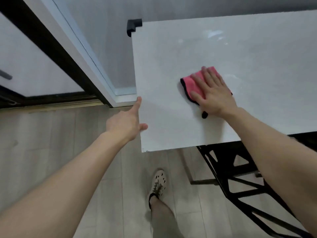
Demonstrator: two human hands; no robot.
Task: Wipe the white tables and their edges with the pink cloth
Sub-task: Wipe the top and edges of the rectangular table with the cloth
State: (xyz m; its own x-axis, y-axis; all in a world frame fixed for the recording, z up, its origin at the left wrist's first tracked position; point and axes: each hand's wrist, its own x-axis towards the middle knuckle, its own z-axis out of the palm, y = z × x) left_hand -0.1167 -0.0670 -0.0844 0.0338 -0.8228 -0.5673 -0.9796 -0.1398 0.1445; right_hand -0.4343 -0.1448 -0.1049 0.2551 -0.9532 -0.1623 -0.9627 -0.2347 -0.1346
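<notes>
while the right hand (212, 93) lies flat on the pink cloth (191, 85), fingers straight and a little spread, it presses the cloth down on the top of the white table (171, 54) rather than gripping it. the cloth sits folded under the palm, near the table's left end and closer to the near side than the far one, and its dark hem shows to the left of the hand and below it.

the left hand (125, 122) is at the table's left edge: the index finger points straight along the edge and the thumb tip rests on the top surface. its other fingers are hidden, so i cannot tell how they lie. it looks to be steadying the table.

the step in hand seems to be wiping the top surface at this end. faint smears show further right and toward the back, so that part likely needs a pass too. next, the cloth would have to sweep out to the left edge and near corner, then fold over the rim. that calls for moving the left hand out of the way, and for care around the black corner guard (134, 25) at the far corner.
</notes>
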